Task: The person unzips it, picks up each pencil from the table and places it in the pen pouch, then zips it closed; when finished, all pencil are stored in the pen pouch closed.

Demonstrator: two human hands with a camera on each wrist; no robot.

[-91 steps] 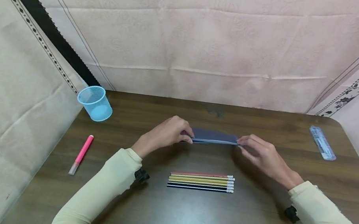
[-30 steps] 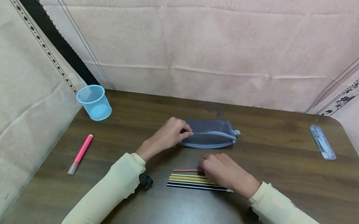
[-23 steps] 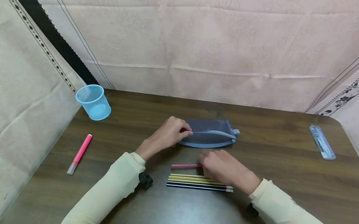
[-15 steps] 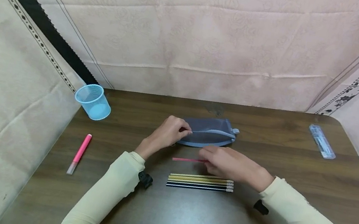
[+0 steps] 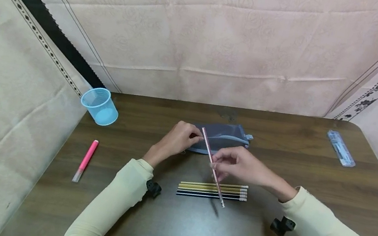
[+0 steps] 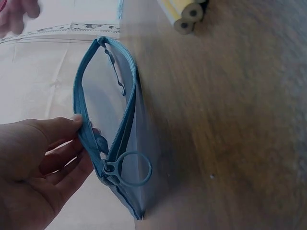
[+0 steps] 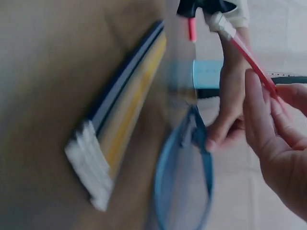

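My left hand (image 5: 178,138) pinches the zipper edge of a blue mesh pencil pouch (image 5: 225,139) near its left end. In the left wrist view the zipper of the pouch (image 6: 129,110) gapes wide, a ring pull hanging at the near end. Between its thumb and fingers my right hand (image 5: 237,164) holds a pink pencil (image 5: 210,154), tilted in the air, one end close to the left hand and the eraser end toward me. Below it lies a row of several gold and dark pencils (image 5: 195,189) on the table. The right wrist view is blurred.
A light blue cup (image 5: 100,107) stands at the table's left edge, with a pink marker (image 5: 85,161) nearer to me. A clear blue flat case (image 5: 341,149) lies at the far right of the wooden table (image 5: 154,230). Cloth (image 5: 224,48) hangs behind.
The right hand has left the pouch, picked the pink pencil off the row, lifted it and turned it from sideways to pointing away. The left hand stays at the pouch, which now gapes.
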